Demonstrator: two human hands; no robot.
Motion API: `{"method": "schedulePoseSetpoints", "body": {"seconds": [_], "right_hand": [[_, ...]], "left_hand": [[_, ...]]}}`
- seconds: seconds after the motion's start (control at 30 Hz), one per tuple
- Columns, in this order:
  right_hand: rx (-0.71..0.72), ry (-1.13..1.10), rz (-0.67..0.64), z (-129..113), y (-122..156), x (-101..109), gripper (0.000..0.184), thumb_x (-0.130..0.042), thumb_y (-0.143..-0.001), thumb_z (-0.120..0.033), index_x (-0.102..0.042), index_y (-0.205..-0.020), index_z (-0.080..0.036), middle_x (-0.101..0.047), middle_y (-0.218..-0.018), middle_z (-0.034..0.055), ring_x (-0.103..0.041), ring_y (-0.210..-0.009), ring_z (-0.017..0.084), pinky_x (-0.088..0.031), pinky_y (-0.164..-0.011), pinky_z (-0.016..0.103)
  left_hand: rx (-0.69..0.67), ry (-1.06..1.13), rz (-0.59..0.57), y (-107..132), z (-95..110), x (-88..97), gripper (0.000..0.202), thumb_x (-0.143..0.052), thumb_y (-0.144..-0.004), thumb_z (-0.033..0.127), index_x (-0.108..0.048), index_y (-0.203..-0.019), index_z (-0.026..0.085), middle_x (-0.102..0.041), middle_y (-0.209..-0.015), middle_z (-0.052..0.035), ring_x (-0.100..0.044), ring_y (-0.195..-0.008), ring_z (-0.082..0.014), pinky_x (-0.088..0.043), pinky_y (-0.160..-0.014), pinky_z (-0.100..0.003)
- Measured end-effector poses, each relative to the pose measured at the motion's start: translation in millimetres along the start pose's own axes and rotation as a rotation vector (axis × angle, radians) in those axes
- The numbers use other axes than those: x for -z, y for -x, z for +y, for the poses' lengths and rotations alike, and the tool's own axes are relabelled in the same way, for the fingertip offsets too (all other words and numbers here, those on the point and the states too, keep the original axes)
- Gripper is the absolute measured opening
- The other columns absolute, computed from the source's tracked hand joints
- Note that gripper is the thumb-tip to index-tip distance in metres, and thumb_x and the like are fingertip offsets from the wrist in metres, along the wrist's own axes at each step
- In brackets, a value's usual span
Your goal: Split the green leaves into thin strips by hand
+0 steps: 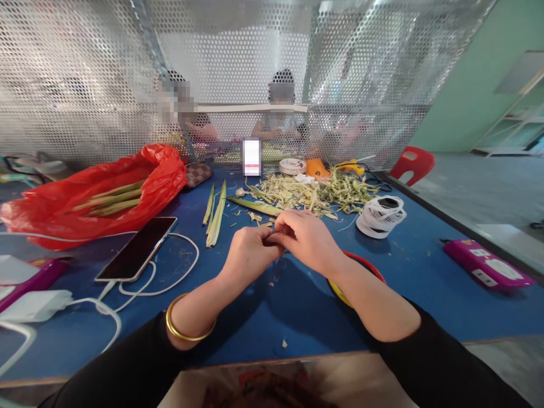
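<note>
Both of my hands meet over the middle of the blue table (272,323), fingertips pinched together. My left hand (249,249) is closed, and whatever it pinches is hidden behind the fingers. Curled against it, my right hand (308,238) is closed too, with its fingertips out of clear sight. Just beyond them lies a long green leaf strip (255,205). Left of that are a few pale green leaf pieces (218,215). A heap of shredded yellow-green leaf bits (297,192) spreads behind my right hand.
A red plastic bag (165,164) with long stalks (114,201) is at left, near a cabled phone (138,249). A white thread spool (381,216) and purple power strip (487,264) stand right. Behind the perforated metal screen (238,68), people sit.
</note>
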State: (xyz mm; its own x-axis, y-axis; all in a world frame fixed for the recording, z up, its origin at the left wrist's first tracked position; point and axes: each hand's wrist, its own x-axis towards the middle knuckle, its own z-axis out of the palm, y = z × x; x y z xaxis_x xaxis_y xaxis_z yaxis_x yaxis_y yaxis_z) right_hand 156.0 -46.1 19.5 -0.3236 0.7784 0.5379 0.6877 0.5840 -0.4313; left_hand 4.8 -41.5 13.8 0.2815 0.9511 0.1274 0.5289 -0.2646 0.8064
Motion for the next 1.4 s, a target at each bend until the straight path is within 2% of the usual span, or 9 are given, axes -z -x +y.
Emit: {"method": "schedulePoseSetpoints", "body": {"seconds": [0.1,0.23,0.4,0.57,0.77,0.87,1.1,1.27,1.4], "right_hand": [[-0.121,-0.183,-0.012,-0.9,-0.5,2.1,0.016,-0.061,-0.081,-0.033,-0.054,-0.076,-0.02,-0.056,-0.066,-0.0025,-0.05,-0.059,0.012,-0.034,-0.055,0.023],[-0.15,-0.355,0.082,-3.7,-2.2,16.0,0.021,-0.052,-0.087,-0.038,-0.055,-0.077,-0.019,-0.055,-0.067,-0.0019,-0.05,-0.06,0.011,-0.036,-0.054,0.022],[-0.075,-0.28,0.094,-0.9,-3.6,29.2,0.016,-0.062,-0.08,-0.034,-0.058,-0.077,-0.019,-0.06,-0.077,0.0015,-0.055,-0.074,0.015,-0.041,-0.067,0.026],[0.031,-0.092,0.074,5.8,-2.8,15.8,0.012,-0.066,-0.077,-0.022,-0.06,-0.067,-0.02,-0.063,-0.069,-0.0012,-0.057,-0.067,0.014,-0.038,-0.077,0.031],[-0.079,-0.147,0.11,1.8,-1.5,2.0,0.003,-0.065,-0.078,-0.021,-0.062,-0.078,-0.021,-0.064,-0.066,-0.0016,-0.058,-0.065,0.015,-0.039,-0.071,0.028],[-0.089,-0.131,0.102,0.8,-1.3,-0.6,0.012,-0.066,-0.079,-0.026,-0.061,-0.089,-0.022,-0.063,-0.063,-0.0027,-0.058,-0.063,0.015,-0.038,-0.073,0.029],[0.063,0.124,0.041,0.3,0.8,-1.9,0.008,-0.062,-0.081,-0.022,-0.056,-0.076,-0.019,-0.063,-0.067,-0.0005,-0.055,-0.064,0.014,-0.032,-0.078,0.031],[0.114,0.186,0.071,-3.5,2.3,-4.1,0.01,-0.054,-0.081,-0.014,-0.06,-0.074,-0.019,-0.061,-0.073,0.0023,-0.055,-0.073,0.016,-0.032,-0.079,0.032],[0.024,-0.017,0.132,-5.3,2.3,-6.6,0.01,-0.056,-0.074,-0.01,-0.058,-0.068,-0.018,-0.057,-0.073,0.0006,-0.054,-0.07,0.014,-0.037,-0.075,0.03]], "left_hand": [[0.048,0.116,-0.002,-2.0,-0.7,-0.1,0.012,-0.062,-0.061,0.025,-0.066,-0.062,0.014,-0.06,-0.054,0.0025,-0.057,-0.056,-0.0136,-0.04,-0.052,-0.021],[0.152,0.396,-0.002,-7.2,0.5,3.2,0.009,-0.065,-0.061,0.025,-0.063,-0.06,0.015,-0.064,-0.056,0.0004,-0.056,-0.05,-0.0109,-0.045,-0.053,-0.022],[0.198,0.516,0.026,-9.5,3.5,7.9,0.011,-0.068,-0.06,0.022,-0.061,-0.057,0.015,-0.063,-0.054,0.001,-0.054,-0.047,-0.0078,-0.045,-0.052,-0.019],[0.159,0.511,0.061,-7.7,3.0,5.4,0.008,-0.068,-0.059,0.019,-0.061,-0.058,0.015,-0.062,-0.054,0.0019,-0.057,-0.052,-0.0092,-0.047,-0.054,-0.02],[0.163,0.536,0.001,-7.2,0.1,2.0,0.007,-0.066,-0.059,0.02,-0.063,-0.064,0.015,-0.065,-0.058,0.0012,-0.058,-0.056,-0.0109,-0.048,-0.056,-0.021],[0.115,0.42,-0.009,-5.9,-2.0,1.5,0.01,-0.065,-0.061,0.024,-0.064,-0.065,0.015,-0.063,-0.057,0.0018,-0.058,-0.056,-0.0121,-0.045,-0.055,-0.021],[-0.058,-0.127,0.087,-1.8,-1.5,-0.4,0.012,-0.058,-0.063,0.024,-0.062,-0.058,0.015,-0.045,-0.049,0.004,-0.043,-0.053,-0.01,-0.028,-0.048,-0.02],[-0.102,-0.143,0.044,-3.6,-1.9,-0.5,0.015,-0.058,-0.063,0.025,-0.067,-0.065,0.013,-0.046,-0.053,0.0033,-0.045,-0.058,-0.0111,-0.03,-0.051,-0.019],[-0.076,-0.118,0.033,-4.4,-0.5,1.3,0.014,-0.058,-0.062,0.024,-0.065,-0.06,0.013,-0.043,-0.052,0.0039,-0.044,-0.056,-0.0107,-0.028,-0.05,-0.02]]}}
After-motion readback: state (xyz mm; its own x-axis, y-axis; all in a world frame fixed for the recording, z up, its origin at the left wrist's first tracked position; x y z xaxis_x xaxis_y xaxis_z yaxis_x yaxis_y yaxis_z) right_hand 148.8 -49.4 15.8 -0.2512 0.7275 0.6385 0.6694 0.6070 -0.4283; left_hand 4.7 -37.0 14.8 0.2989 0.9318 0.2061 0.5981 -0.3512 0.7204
